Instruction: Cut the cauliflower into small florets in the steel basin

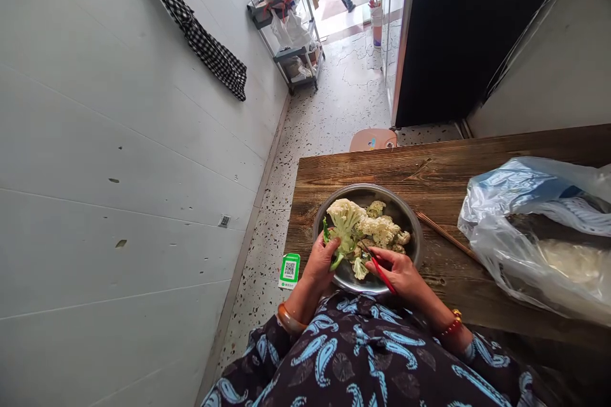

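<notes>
My left hand (pixel 325 255) is closed around the stem of a cauliflower piece (pixel 344 221), whose pale head stands up over a steel bowl (pixel 417 254). In my right hand (pixel 398 272) is a slim red-handled cutting tool (pixel 383 276). Its dark, thin blade end points at the cauliflower stems; whether it is a knife or scissors I cannot tell. Several cut cauliflower florets (pixel 382 229) lie in the bowl, mostly at its right and back. A small floret (pixel 359 268) sits below the blade, between my hands. My fingers hide part of the stem.
The bowl stands on a dark wooden table (pixel 363 168). At right lies a clear plastic bag (pixel 496 229), with thin brown sticks (pixel 446 235) beside it. A green QR card (pixel 289 270) is at the left edge. Beyond are a pink stool (pixel 372 139) and a cart (pixel 291 54).
</notes>
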Action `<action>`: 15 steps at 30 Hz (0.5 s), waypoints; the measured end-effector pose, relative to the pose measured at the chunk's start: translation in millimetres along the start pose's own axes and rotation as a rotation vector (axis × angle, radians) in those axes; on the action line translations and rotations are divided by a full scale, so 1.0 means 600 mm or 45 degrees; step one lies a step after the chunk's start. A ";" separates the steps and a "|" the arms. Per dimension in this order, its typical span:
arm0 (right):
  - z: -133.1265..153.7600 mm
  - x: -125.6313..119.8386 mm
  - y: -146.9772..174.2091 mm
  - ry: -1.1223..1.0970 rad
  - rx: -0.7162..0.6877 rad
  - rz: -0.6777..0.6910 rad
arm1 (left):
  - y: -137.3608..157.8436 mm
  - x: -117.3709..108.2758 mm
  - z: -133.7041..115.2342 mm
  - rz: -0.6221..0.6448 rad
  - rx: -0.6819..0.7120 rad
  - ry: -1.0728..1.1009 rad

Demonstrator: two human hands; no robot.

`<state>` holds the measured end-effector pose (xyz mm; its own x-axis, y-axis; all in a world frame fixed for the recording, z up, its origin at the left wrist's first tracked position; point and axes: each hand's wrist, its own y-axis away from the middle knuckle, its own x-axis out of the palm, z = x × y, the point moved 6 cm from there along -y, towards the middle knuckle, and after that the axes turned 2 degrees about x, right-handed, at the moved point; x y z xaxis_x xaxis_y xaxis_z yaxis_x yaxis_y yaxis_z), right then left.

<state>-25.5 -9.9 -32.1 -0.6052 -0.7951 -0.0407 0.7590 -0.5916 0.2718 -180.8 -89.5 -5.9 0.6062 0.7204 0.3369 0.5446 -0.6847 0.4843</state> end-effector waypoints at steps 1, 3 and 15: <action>0.003 0.001 0.001 -0.027 0.005 0.011 | 0.001 0.000 0.000 0.001 0.002 -0.003; 0.009 0.003 0.001 -0.056 0.012 0.039 | 0.002 -0.001 0.000 0.006 0.010 -0.001; 0.023 0.015 -0.001 -0.130 -0.034 0.160 | 0.014 -0.005 0.013 -0.002 -0.078 -0.002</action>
<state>-34.8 -14.5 -19.4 -0.5255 -0.8460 0.0902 0.8354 -0.4930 0.2429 -173.3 -98.4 -9.2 0.6063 0.7213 0.3350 0.5091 -0.6756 0.5333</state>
